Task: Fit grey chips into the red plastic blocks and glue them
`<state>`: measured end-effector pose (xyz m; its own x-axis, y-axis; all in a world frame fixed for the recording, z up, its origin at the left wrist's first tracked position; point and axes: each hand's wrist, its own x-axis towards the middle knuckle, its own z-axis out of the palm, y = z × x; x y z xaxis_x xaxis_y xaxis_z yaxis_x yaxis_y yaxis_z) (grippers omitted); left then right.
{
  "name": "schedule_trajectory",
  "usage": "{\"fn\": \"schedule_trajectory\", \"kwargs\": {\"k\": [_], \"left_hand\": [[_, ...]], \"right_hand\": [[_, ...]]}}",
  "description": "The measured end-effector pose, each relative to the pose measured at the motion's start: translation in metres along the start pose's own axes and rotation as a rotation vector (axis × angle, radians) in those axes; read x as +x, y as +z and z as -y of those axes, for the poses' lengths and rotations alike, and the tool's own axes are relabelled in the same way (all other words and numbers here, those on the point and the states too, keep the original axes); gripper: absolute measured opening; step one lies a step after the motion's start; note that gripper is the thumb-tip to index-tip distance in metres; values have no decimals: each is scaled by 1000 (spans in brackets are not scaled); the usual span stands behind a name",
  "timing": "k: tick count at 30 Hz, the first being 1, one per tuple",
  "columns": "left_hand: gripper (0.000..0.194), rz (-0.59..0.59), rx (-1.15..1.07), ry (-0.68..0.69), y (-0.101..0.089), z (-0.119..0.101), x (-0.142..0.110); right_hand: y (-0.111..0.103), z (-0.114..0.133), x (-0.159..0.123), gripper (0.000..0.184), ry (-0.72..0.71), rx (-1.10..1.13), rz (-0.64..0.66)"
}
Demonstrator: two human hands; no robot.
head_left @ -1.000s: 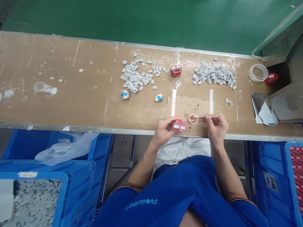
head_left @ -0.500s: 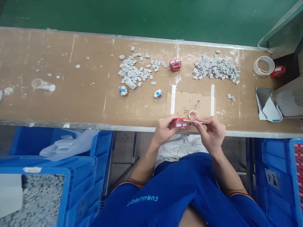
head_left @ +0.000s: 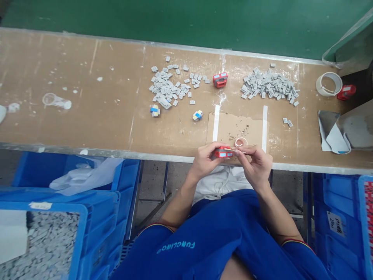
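My left hand [head_left: 205, 159] is closed on a small red toy piece with pale blue panels [head_left: 223, 153], held at the table's front edge. My right hand [head_left: 254, 161] pinches a thin wooden stick [head_left: 233, 149] whose tip touches the red piece. Just beyond sits a small clear round dish [head_left: 240, 142] on a taped cardboard patch [head_left: 239, 128]. Two heaps of small grey tiles lie farther back, one at the left [head_left: 169, 87] and one at the right [head_left: 269, 87], with another red piece [head_left: 220, 79] between them.
Two small blue-yellow-grey blocks [head_left: 154, 111] [head_left: 197, 115] lie on the brown table. A tape roll [head_left: 329, 83] and a red item [head_left: 348, 92] are at the far right. Blue crates [head_left: 58, 217] stand under the table left and right [head_left: 338, 221].
The right hand moved the stick from the clear dish leftward to the red piece. Both hands drew slightly nearer to the table edge.
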<state>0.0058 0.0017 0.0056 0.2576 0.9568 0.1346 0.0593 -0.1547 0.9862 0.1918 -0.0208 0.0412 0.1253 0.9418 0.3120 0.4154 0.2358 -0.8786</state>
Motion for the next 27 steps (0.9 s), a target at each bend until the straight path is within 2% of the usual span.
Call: {"fn": "schedule_trajectory", "kwargs": {"k": [5,8,10,13,15,17,19,20,22,23,27], "left_hand": [[31,-7,-3,-7,0,2,-1],[32,-6,-20,-30,1,3,-1],[33,-7,-30,-43,0,2,-1],[32,-19,-49,-57,-1,1,-1],[32,-24,-61,-62,-2,0,-1],[32,-20,-70,-62,-2,0,-1],[32,-12,-81,-51,-3,0,-1],[31,-9,-85,-41,-3,0,-1],[30,-7,-90,-24,-3,0,-1],[30,-6,-92,-19,-3,0,-1],[31,-13,-98,-26,-2,1,0]], "right_hand": [[-13,-5,-2,6,10,62,-41],[-24,-12,3,9,8,4,-125],[-27,-17,7,11,-19,-58,-133],[-27,-20,10,8,-71,-136,-59],[-28,-17,11,5,-79,-177,37],[-34,-12,18,24,-72,-205,161],[-42,-7,35,38,-104,-233,220],[-46,-7,49,36,-132,-248,212],[-48,-13,86,22,-194,-307,179],[-46,-20,107,17,-205,-342,187],[-22,-60,181,17,-264,-539,362]]}}
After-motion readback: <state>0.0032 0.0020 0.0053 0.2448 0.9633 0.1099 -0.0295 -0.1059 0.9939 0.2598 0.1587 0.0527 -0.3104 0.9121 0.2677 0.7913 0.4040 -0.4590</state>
